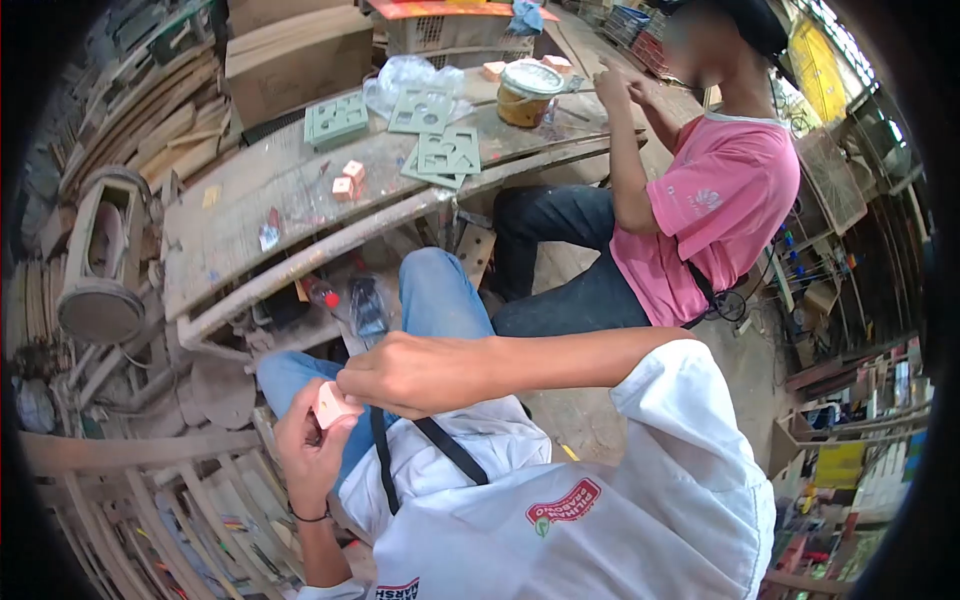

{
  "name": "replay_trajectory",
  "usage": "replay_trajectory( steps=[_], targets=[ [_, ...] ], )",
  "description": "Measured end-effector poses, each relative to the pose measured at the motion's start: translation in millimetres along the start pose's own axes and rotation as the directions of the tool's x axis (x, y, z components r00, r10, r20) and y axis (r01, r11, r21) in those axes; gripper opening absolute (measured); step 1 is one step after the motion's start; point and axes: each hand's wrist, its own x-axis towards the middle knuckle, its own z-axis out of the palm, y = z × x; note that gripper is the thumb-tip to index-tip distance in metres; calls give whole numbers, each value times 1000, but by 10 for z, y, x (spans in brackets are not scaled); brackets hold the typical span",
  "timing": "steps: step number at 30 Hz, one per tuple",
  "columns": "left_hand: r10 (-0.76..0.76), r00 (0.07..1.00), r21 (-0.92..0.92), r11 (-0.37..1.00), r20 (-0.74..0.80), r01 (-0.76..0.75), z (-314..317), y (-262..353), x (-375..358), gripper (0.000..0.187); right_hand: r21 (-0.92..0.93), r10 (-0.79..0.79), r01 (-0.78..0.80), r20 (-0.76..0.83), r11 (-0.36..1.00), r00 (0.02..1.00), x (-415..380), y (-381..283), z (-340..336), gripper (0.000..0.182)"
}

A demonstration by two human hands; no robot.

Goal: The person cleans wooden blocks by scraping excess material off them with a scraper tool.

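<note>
A small pale-pink cube-like block (335,404) is pinched between the thumb and fingers of my left hand (308,440), above my lap. Small dark marks or holes show on its faces. My right hand (405,372) is closed right against the block's upper side, its fingertips bent down and partly hidden. Whether it holds something small there I cannot make out. Similar pink blocks (348,181) sit on the worktable in front of me, near grey-green boards with cut-out shapes (449,152).
The long wooden table (230,235) carries a tub (528,95), a clear plastic bag (405,85) and more boards (336,118). A co-worker in a pink shirt (715,185) sits at right, hands raised. Cardboard boxes (300,65) and stacked wood (150,100) stand behind.
</note>
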Motion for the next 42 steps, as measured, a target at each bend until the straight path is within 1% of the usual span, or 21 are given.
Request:
replay_trajectory(
  steps=[4,5,6,10,12,13,14,15,16,17,20,22,24,26,28,30,32,36,38,40,42],
  targets=[
    [83,996,65,995,-21,-81,-8,151,101,40,76,32,-20,-156,997,987,7,-63,2,10],
    [194,981,173,966,5,-192,-30,157,144,41,66,24,-14,-163,998,986,18,-102,-17,10],
    [293,955,274,916,41,-293,-46,177,170,42,116,115,-95,-186,989,976,25,-165,-43,10],
    [288,946,335,886,147,-321,-107,437,322,45,229,303,-252,-223,940,927,73,-252,-167,12],
    [372,899,430,790,232,-438,-133,526,404,49,305,323,-241,-251,921,913,97,-142,-134,13],
    [470,825,499,658,312,-564,-156,539,486,50,383,354,-237,-270,893,896,106,-101,-119,15],
    [471,825,501,657,311,-564,-155,596,527,50,383,351,-235,-269,893,897,101,-64,-147,15],
    [434,811,543,602,393,-586,-153,690,548,50,699,580,-421,11,579,815,93,-35,-206,16],
    [389,793,580,541,469,-609,-164,752,586,50,825,641,-550,352,132,682,97,-19,-246,18],
    [388,796,587,538,464,-604,-182,774,649,50,865,632,-501,374,26,679,137,-63,-286,20],
    [308,797,588,547,520,-596,-240,787,794,50,858,615,-513,407,-6,675,188,22,-359,22],
    [397,785,539,573,476,-617,-261,692,905,50,834,594,-544,393,91,702,257,86,-389,23],
    [435,813,501,642,387,-581,-269,575,1005,46,504,624,-523,-42,688,780,368,155,-375,21],
    [265,942,368,871,207,-326,-276,587,1049,39,350,448,-355,-237,867,862,470,251,-425,17],
    [243,963,233,936,119,-265,-284,454,1132,36,406,486,-396,-144,823,862,545,306,-549,14],
    [117,985,128,983,129,-133,-317,405,1214,36,280,458,-416,-106,865,883,620,344,-664,11],
    [47,986,-143,989,159,-24,-311,399,1272,37,257,432,-394,-110,882,895,707,284,-733,11],
    [6,980,-226,973,197,39,-389,300,1388,38,146,350,-340,-49,929,936,824,371,-860,13],
    [18,981,-289,957,192,39,-400,247,1438,38,-59,73,-79,-104,995,992,873,527,-861,15],
    [15,982,-330,943,186,48,-405,228,1477,39,-100,16,-26,-101,995,995,902,586,-873,15],
    [-22,978,-356,930,208,96,-413,208,1511,37,-270,-66,72,31,960,997,896,685,-886,19]
  ],
)
